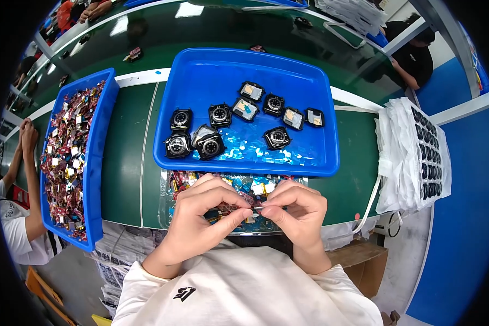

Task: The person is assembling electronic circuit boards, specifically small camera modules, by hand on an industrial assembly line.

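Observation:
Both of my hands meet above a clear plastic tray (164, 209). My left hand (209, 209) and my right hand (296, 212) are closed in pinches, fingertips almost touching. Between them is a tiny thin piece, mostly covered by the fingers and too small to name. Under the hands, the clear tray holds loose small electronic parts (262, 187) in red, white, blue and yellow. Just beyond stands a blue tray (244, 57) with several black watch-like modules (209, 145); some show a round lens face, others a silver-grey inside. Small light-blue film bits (244, 152) lie scattered along its near side.
A long blue bin (95, 190) heaped with small red and white parts stands at the left. White moulded sheets (413, 157) with black pieces are stacked at the right. Co-workers' arms (30, 179) show at the left; another person (413, 57) is at the far right.

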Demonstrator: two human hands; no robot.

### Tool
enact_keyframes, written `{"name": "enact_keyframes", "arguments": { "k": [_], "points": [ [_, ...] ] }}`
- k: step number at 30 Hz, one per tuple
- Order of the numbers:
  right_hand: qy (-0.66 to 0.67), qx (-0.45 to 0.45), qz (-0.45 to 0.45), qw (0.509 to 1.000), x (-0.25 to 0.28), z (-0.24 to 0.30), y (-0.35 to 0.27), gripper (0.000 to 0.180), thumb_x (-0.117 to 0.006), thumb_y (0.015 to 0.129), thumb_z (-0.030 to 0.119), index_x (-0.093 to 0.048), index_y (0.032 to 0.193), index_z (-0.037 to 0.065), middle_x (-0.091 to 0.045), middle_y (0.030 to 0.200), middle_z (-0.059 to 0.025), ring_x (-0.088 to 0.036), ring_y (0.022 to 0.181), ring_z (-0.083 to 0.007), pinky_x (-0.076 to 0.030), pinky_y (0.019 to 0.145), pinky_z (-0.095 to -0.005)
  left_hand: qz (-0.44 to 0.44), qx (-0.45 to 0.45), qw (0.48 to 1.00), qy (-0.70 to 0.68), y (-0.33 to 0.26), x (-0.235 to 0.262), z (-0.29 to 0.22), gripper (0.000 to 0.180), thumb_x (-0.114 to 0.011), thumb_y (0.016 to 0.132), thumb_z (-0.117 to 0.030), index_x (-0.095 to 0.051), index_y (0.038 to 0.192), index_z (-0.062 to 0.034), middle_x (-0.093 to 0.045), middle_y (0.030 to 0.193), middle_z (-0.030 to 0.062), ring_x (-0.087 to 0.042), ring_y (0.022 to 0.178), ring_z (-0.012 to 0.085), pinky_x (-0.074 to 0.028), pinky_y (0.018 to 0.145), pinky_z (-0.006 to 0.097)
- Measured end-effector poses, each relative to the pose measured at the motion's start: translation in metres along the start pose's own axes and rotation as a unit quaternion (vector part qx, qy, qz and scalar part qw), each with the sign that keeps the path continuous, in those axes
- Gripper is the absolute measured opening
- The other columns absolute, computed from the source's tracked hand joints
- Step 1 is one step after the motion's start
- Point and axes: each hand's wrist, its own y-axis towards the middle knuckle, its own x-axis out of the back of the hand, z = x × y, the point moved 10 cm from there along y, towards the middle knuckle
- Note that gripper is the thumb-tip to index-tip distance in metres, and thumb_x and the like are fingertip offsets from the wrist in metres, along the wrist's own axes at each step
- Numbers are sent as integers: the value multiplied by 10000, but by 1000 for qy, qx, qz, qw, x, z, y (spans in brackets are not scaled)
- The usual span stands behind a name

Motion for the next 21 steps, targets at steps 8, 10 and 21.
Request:
{"name": "enact_keyframes", "arguments": {
  "k": [8, 10, 21],
  "points": [
    [275, -153, 55, 948, -20, -26, -9, 87, -691, 828, -2, -643, 773, -49, -629, 759, -98, -550, 648, -102, -425, 562, -224, 37, -26, 998, -43, 2, -11, -2, 79, -724, 743, -31, -688, 811, -14, -662, 790, 75, -578, 737, 192, -437, 684, 302],
    [241, -154, -6, 958, -6, -27, -8, 85, -700, 825, 18, -655, 785, -42, -626, 758, -93, -545, 640, -102, -427, 564, -221, 57, -46, 994, -84, 1, -15, -5, 79, -718, 748, -27, -674, 809, -2, -655, 778, 70, -574, 733, 184, -430, 692, 306],
    [-385, 102, 149, 905, 3, 27, 33, 307, -696, 742, 42, -659, 1046, 60, -601, 993, -86, -578, 823, -264, -483, 711, -354, -49, 12, 986, -161, -8, 12, 14, 58, -695, 769, -1, -637, 768, 0, -639, 758, 64, -543, 708, 149, -408, 665, 279]
  ]
}}
